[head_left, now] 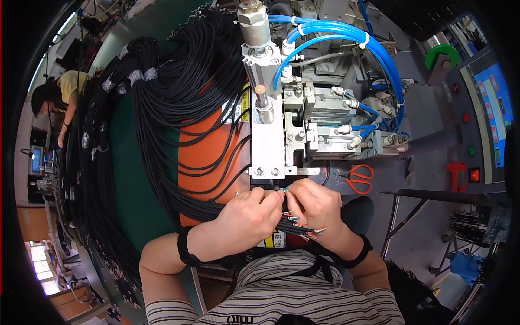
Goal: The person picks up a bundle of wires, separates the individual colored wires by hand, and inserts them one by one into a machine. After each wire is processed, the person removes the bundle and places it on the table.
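Observation:
At the front of a metal pneumatic machine (268, 146), my two hands meet close together. My left hand (253, 212) is closed, thumb and fingers pinching a black cable whose end points right. Thin coloured wires (285, 190) stick out between my fingertips. My right hand (316, 203) is closed too, its thumb and forefinger pinched on those wires. Below my hands lies a bundle of black cables (284, 223), running in from the left, with stripped ends fanning out in several colours. My fingers partly hide the held cable's end.
A large heap of black cables (189, 92) covers the green table (122, 135) and orange board (203, 149) on the left. Orange-handled scissors (361, 179) lie right of the machine. Blue air hoses (346, 32) arch above it. A control panel (485, 122) stands far right; another person (70, 92) is far left.

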A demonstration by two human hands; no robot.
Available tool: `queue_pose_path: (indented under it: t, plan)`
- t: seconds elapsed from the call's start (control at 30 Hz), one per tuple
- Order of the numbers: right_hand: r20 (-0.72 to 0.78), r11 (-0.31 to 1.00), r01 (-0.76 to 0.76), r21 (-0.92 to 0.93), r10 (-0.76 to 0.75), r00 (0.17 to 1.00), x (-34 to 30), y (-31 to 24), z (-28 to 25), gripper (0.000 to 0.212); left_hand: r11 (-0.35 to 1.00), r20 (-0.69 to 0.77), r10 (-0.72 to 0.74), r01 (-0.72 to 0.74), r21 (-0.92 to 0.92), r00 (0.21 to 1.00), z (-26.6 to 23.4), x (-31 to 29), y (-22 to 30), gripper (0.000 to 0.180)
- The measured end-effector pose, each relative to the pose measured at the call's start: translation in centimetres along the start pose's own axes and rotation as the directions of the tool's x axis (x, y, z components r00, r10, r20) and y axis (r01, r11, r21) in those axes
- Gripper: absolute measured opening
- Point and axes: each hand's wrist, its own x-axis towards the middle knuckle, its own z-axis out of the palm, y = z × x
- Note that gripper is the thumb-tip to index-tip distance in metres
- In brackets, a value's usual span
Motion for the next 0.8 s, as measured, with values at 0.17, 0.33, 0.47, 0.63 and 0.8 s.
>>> queue_pose_path:
  t: [0.17, 0.33, 0.47, 0.63, 0.8]
  plan:
    - [-0.023, 1.000, 0.001, -0.005, -0.001, 1.000, -0.1, -0.3, 0.0, 0.007, 1.000, 0.006, 0.008, -0.008, -0.012, 1.000, 0.0, 0.1, 0.0, 0.042]
    - [0.140, 0.993, -0.076, 0.088, 0.064, 0.988, 0.4, 0.4, -0.5, 0.009, 0.990, 0.036, -0.088, 0.091, -0.109, 0.996, -0.6, 0.1, -0.3, 0.039]
    - [0.225, 0.915, -0.314, 0.253, 0.260, 0.939, -0.2, 0.3, -0.2, 0.015, 0.969, -0.129, -0.192, 0.167, -0.183, 0.973, 0.1, -3.0, -1.3, 0.038]
    - [-0.016, 0.998, -0.070, -0.002, 0.070, 0.997, -0.5, -0.1, 0.0, 0.024, 0.979, -0.180, -0.203, 0.196, -0.055, 0.963, 0.4, -3.6, -1.1, 0.039]
    - [0.115, 1.000, -0.013, -0.011, 0.014, 0.993, -1.3, 0.9, -0.1, 0.025, 0.963, -0.187, -0.268, 0.266, -0.039, 0.945, 1.3, -3.6, -2.0, 0.041]
